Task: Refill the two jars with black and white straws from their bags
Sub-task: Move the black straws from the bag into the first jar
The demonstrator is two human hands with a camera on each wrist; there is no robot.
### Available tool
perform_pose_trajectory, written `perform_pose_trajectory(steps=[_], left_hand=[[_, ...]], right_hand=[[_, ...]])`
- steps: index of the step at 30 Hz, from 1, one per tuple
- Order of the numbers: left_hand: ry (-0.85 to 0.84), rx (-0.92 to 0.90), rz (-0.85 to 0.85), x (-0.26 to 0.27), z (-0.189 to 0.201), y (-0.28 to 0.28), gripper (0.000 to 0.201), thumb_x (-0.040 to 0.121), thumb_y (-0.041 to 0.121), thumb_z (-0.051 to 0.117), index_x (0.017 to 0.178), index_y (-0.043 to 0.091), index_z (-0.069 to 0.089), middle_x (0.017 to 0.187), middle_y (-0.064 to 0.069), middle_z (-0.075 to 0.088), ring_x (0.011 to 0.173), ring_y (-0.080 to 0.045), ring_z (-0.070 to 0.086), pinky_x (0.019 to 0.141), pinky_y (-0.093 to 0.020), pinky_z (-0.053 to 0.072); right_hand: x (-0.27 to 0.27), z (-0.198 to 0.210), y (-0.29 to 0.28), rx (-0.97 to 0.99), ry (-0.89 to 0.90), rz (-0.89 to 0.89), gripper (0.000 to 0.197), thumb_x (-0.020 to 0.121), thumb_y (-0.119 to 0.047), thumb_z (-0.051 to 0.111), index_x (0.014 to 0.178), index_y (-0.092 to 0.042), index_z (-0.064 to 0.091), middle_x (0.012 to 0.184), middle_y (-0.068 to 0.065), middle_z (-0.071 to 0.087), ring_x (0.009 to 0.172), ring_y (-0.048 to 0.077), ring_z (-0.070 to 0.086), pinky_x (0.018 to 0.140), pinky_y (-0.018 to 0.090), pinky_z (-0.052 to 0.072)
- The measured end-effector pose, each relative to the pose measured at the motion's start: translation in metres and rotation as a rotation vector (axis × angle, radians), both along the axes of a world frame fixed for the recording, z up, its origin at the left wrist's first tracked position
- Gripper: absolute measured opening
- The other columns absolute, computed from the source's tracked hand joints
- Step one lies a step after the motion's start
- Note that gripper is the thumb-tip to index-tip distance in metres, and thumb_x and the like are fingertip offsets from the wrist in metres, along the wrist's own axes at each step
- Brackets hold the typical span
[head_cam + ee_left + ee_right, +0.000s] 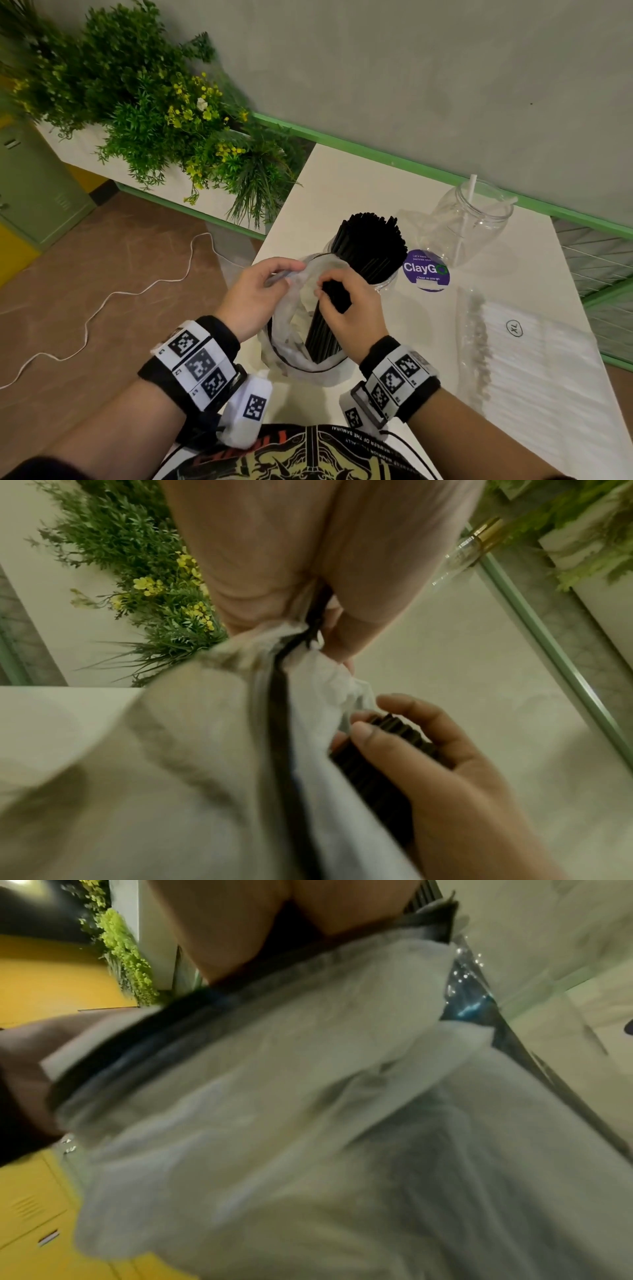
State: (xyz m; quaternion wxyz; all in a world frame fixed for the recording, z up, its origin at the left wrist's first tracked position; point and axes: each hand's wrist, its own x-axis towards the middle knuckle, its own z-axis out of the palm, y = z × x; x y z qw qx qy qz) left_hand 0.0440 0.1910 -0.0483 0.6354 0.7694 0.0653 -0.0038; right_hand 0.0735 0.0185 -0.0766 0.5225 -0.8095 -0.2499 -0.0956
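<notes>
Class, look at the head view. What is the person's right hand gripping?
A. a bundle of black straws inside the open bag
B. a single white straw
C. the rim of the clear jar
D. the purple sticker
A: the right hand is curled round the black straws standing in the open bag, whose edge the left hand pinches.

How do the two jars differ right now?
The near jar is packed with a dense bundle of black straws; the far jar holds only a couple of white straws. The near jar sits right behind the right hand; the far jar stands apart, by the wall. Both are clear, upright, lidless.
</notes>
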Motion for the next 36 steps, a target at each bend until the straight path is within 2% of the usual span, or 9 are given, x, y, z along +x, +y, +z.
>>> perform_pose_trajectory(steps=[4,8,13,16,19,23,28,32,36], left_hand=[[-0.072,0.056,-0.005,-0.009,0.000,-0.005,0.018,0.090,0.025,0.063,0.107,0.024,0.067,0.114,0.011,0.065,0.111,0.003,0.056,0.096,-0.016,0.041],[-0.186,0.363,-0.151,-0.010,-0.004,0.001,0.051,0.079,0.027,0.077,0.124,0.029,0.055,0.125,0.019,0.051,0.116,0.011,0.044,0.094,0.001,0.027],[-0.134,0.655,-0.144,-0.003,-0.015,0.008,0.058,0.082,0.021,0.070,0.134,0.025,0.045,0.134,0.006,0.044,0.122,-0.014,0.046,0.101,-0.025,0.035],[-0.232,0.831,0.004,-0.007,-0.013,0.010,0.058,0.083,0.045,0.057,0.135,0.023,0.043,0.141,-0.001,0.039,0.126,-0.025,0.040,0.103,-0.042,0.037],[-0.380,0.916,-0.108,-0.018,-0.009,0.008,0.072,0.079,0.072,0.046,0.135,0.027,0.043,0.147,0.001,0.034,0.134,-0.024,0.030,0.107,-0.041,0.024],[-0.109,1.047,-0.387,-0.017,-0.032,0.003,0.100,0.065,0.084,0.048,0.147,0.037,0.016,0.158,0.010,0.006,0.142,-0.017,0.013,0.111,-0.037,0.015],[0.300,1.115,-0.527,-0.004,-0.088,0.004,0.106,0.069,0.068,0.052,0.152,0.028,0.000,0.160,0.006,0.009,0.142,-0.022,0.019,0.111,-0.040,0.027],[0.449,1.000,-0.594,-0.005,-0.107,0.005,0.093,0.071,0.059,0.046,0.152,0.033,0.007,0.160,0.009,0.013,0.143,-0.022,0.017,0.114,-0.040,0.026],[0.418,0.784,-0.454,0.007,-0.097,0.011,0.087,0.065,0.057,0.031,0.146,0.028,0.032,0.156,0.002,0.027,0.140,-0.025,0.027,0.114,-0.036,0.025]], right_hand=[[0.005,0.004,-0.002,0.007,-0.002,-0.030,0.015,0.083,0.005,0.062,0.090,-0.009,0.060,0.087,0.000,0.061,0.085,0.014,0.060,0.078,0.029,0.049],[0.013,0.041,-0.006,0.097,0.048,-0.049,0.019,0.086,0.002,0.059,0.089,-0.017,0.057,0.086,0.005,0.063,0.085,0.018,0.063,0.079,0.030,0.050],[0.031,0.110,-0.023,0.341,0.132,-0.042,0.023,0.089,0.010,0.056,0.088,-0.013,0.054,0.085,0.007,0.060,0.081,0.022,0.070,0.079,0.033,0.056],[0.044,0.138,-0.039,0.409,0.103,-0.062,0.020,0.089,0.008,0.056,0.089,-0.012,0.054,0.088,0.011,0.058,0.082,0.027,0.069,0.080,0.044,0.057],[0.055,0.154,-0.052,0.486,0.085,-0.096,0.019,0.088,0.005,0.056,0.090,-0.013,0.054,0.086,0.008,0.058,0.084,0.030,0.069,0.081,0.053,0.056],[0.066,0.160,-0.057,0.490,0.050,-0.133,0.018,0.087,0.005,0.056,0.092,-0.012,0.053,0.089,0.010,0.056,0.083,0.030,0.069,0.082,0.060,0.053],[0.076,0.162,-0.047,0.488,0.029,-0.142,0.019,0.087,0.003,0.057,0.092,-0.016,0.055,0.088,0.009,0.057,0.083,0.032,0.068,0.082,0.058,0.054],[0.083,0.168,-0.041,0.420,0.005,-0.162,0.021,0.088,0.006,0.055,0.092,-0.014,0.054,0.089,0.008,0.056,0.082,0.027,0.068,0.080,0.046,0.057],[0.086,0.170,-0.042,0.381,0.003,-0.169,0.023,0.088,0.008,0.054,0.091,-0.014,0.053,0.089,0.007,0.055,0.081,0.024,0.068,0.076,0.037,0.057]])
